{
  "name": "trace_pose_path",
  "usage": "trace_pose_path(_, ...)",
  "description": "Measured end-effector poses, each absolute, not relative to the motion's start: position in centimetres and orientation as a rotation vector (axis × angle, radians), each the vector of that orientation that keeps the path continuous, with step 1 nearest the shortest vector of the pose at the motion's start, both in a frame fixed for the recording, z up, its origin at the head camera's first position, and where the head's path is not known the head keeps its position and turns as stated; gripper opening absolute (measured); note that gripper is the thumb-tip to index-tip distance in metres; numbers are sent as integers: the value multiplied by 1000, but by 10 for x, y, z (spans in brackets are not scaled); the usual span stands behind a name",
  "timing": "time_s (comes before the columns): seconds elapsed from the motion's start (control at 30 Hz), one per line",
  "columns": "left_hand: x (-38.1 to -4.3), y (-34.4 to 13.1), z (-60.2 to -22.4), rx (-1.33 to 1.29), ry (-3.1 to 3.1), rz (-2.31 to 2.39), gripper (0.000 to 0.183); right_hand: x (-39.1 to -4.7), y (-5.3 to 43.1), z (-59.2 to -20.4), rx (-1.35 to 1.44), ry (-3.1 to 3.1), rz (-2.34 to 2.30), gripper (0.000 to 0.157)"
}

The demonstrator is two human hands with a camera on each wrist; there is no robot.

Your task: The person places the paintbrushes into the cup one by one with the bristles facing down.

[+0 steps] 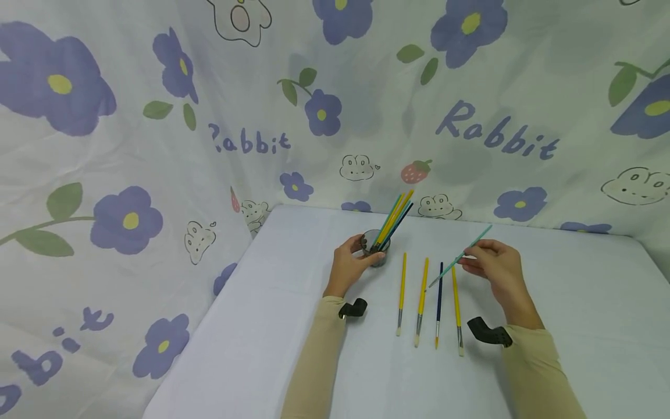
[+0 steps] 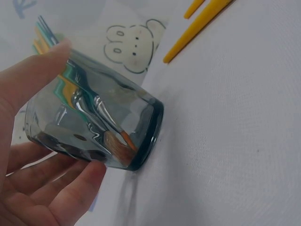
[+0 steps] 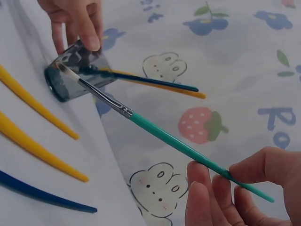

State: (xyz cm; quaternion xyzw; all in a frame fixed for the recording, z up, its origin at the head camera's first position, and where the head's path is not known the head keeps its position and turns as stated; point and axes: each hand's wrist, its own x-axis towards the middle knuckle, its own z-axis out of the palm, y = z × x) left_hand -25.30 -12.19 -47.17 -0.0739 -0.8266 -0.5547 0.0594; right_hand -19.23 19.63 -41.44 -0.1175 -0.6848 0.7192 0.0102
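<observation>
My left hand (image 1: 348,267) grips a clear grey-blue glass (image 2: 131,101), with the thumb on one side and fingers on the other. Several paintbrushes (image 1: 395,216) stand in the glass bristles down, their yellow, teal and dark blue handles leaning right. Between thumb and fingers, my right hand (image 1: 499,267) pinches a teal paintbrush (image 3: 164,136) near its handle end, above the table. Its bristles point down and left. Below it lie a dark blue paintbrush (image 1: 439,305) and yellow paintbrushes (image 1: 457,302), side by side, bristles towards me. Whether the glass base touches the table, I cannot tell.
A white table (image 1: 251,326) spreads under both hands. Behind it and at the left hangs a patterned cloth (image 1: 387,105) with flowers, rabbits and lettering, reaching down to the table's back edge. A dark wrist camera (image 1: 489,333) sits on the right sleeve.
</observation>
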Motion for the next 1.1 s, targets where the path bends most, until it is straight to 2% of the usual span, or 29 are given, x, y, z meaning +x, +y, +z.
trace_pose_path(0.63,-252,-122,-472,-203,-2511,-1672,83,-219,173,-375,-179,-1879,2358,20)
trace_pose_path(0.97,-252,-122,-472,-208,-2508,-1687,82,-233,154,-367,-111,-1873,2340,24)
trace_pose_path(1.1,-251,-121,-471,-206,-2513,-1684,83,-238,144,-365,-113,-1893,2298,19)
